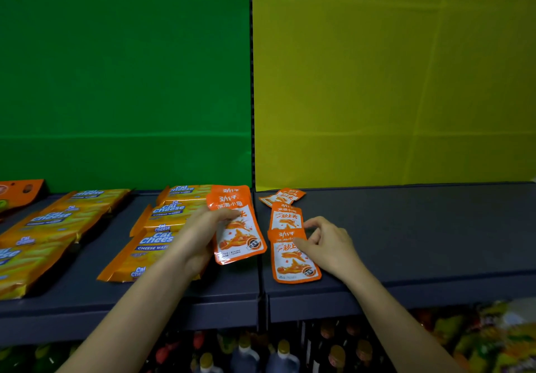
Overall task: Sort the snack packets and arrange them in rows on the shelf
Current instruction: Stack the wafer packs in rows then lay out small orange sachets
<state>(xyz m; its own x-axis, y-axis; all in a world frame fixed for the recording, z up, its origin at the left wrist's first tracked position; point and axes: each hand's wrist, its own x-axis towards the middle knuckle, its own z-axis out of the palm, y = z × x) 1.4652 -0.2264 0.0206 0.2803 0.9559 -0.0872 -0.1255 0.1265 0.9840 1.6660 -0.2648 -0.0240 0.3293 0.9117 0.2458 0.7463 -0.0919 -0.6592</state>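
On the shelf [435, 227], from the left:

1. Wafer packets [52, 221]: laid in two rows; judged as sorted.
2. Left hand [200, 236]: curled round a stack of fish packets [237, 227], held beside the wafers.
3. Fish row [285, 213]: three packets laid down, the rearmost askew.
4. Right hand [324, 242]: bent fingers are set on the nearest packet [293, 259]; whether it is pinched or pressed cannot be told.
5. Outstanding: the held stack is yet to be laid out; the task is judged roughly half done.
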